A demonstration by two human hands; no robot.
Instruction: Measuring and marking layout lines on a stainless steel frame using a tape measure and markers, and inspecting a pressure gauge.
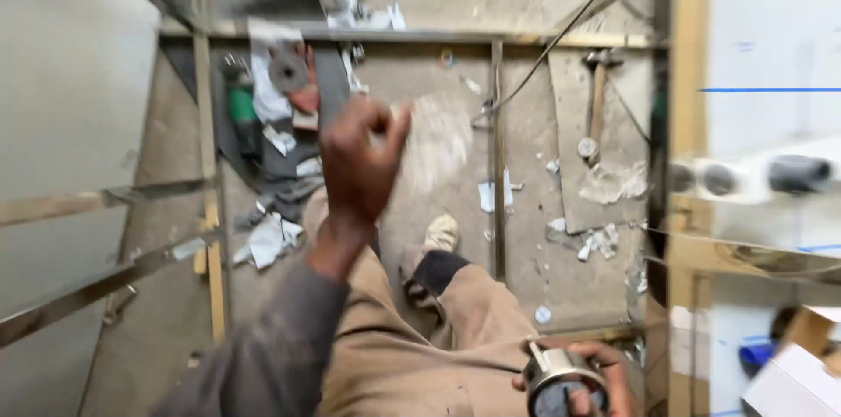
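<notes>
My left hand (359,159) is raised in the middle of the view, grey sleeve behind it, fingers curled into a fist; motion blur hides whether anything is inside. Low at the right, my right hand (604,378) grips a round metal case (561,382) with a dark face, held beside my tan trouser leg (438,338). My shoe (441,233) stands on the dusty concrete floor (534,250) below.
Metal frame bars (498,154) cross the floor and run along the left. A green power tool (241,106) lies among paper scraps (267,242) at upper left, a hammer (597,102) at upper right. A white socket strip (745,176) and a box (793,378) are at the right.
</notes>
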